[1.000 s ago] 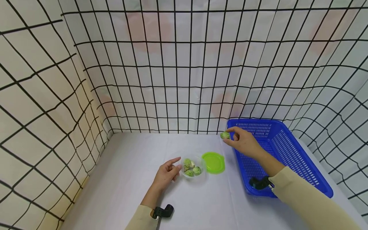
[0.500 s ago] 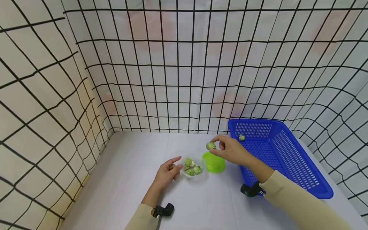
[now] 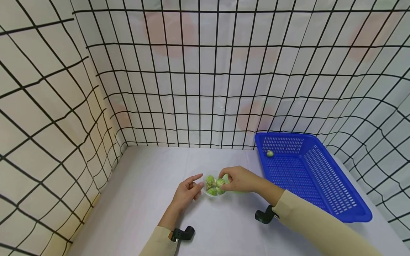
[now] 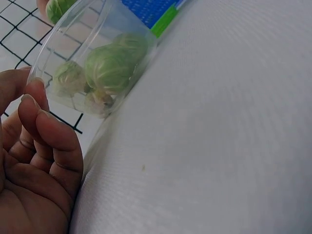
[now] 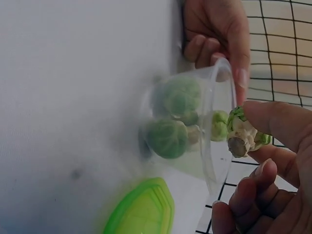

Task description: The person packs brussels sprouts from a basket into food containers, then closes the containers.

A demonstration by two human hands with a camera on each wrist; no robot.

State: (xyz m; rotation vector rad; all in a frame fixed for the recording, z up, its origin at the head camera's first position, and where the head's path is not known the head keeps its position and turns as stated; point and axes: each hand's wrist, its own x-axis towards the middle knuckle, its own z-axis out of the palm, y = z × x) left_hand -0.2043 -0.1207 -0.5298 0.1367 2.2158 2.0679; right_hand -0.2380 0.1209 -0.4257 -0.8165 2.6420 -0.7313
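Note:
A clear plastic tub (image 4: pixel 73 36) holding several Brussels sprouts (image 5: pixel 167 138) stands on the white cloth. My left hand (image 3: pixel 187 190) is at its left side, thumb and fingers pinching the rim, as the left wrist view shows. Over the tub's right side, my right hand (image 3: pixel 241 179) pinches another Brussels sprout (image 5: pixel 239 139) between thumb and fingertips. Its cut stem end faces the right wrist camera, and the sprout is level with the rim. A green lid (image 5: pixel 141 209) lies beside the tub, mostly hidden under my right hand in the head view.
A blue perforated basket (image 3: pixel 320 199) stands at the right, with one small sprout (image 3: pixel 270 153) in its far left corner. Black wire grid (image 3: pixel 198 85) rises behind the table and along both sides.
My right hand has carried the sprout from the basket's far left corner leftward and nearer, to above the tub. My left hand has stayed at the rim.

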